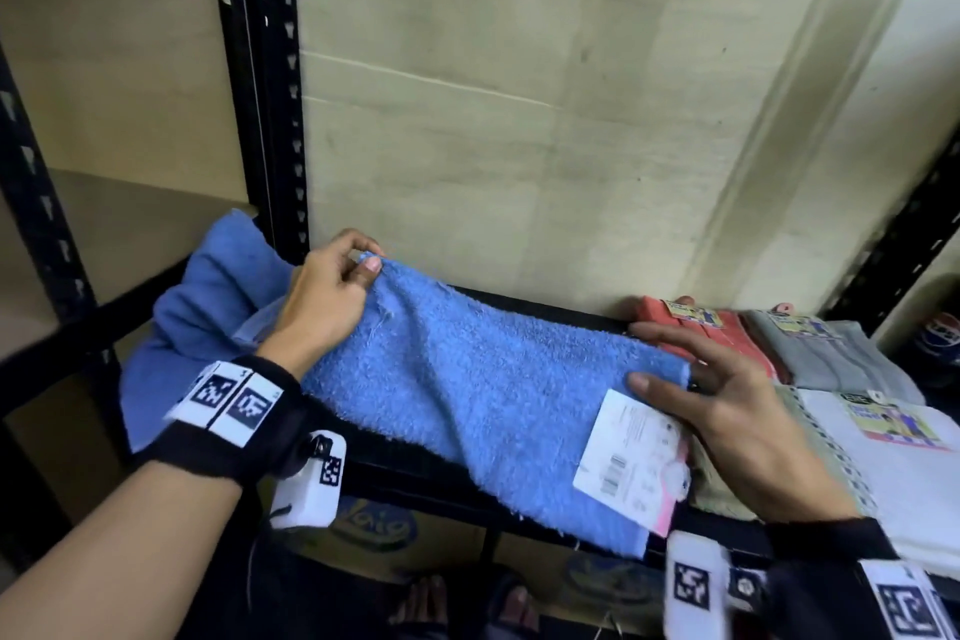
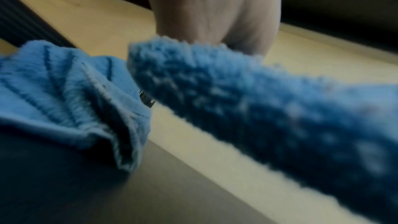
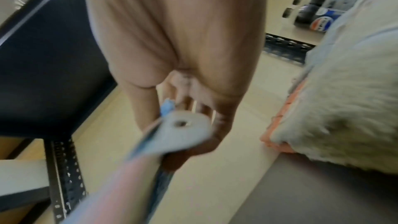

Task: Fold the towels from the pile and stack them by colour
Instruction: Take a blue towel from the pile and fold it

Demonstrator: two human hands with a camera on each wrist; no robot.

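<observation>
The head view looks down at the shelf (image 1: pixel 545 312); both close wrist views share its blue towel (image 1: pixel 467 379).

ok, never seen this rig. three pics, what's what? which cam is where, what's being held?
No robot: a person with a camera on the head and one strapped to each wrist. The head view looks down at a black shelf. The left hand pinches one corner of a blue towel; the right hand holds the other end, thumb by its paper tag. Another blue towel lies behind. Folded coral, grey and white towels sit to the right. The wrist views are blurred close-ups of the same grips.
</observation>
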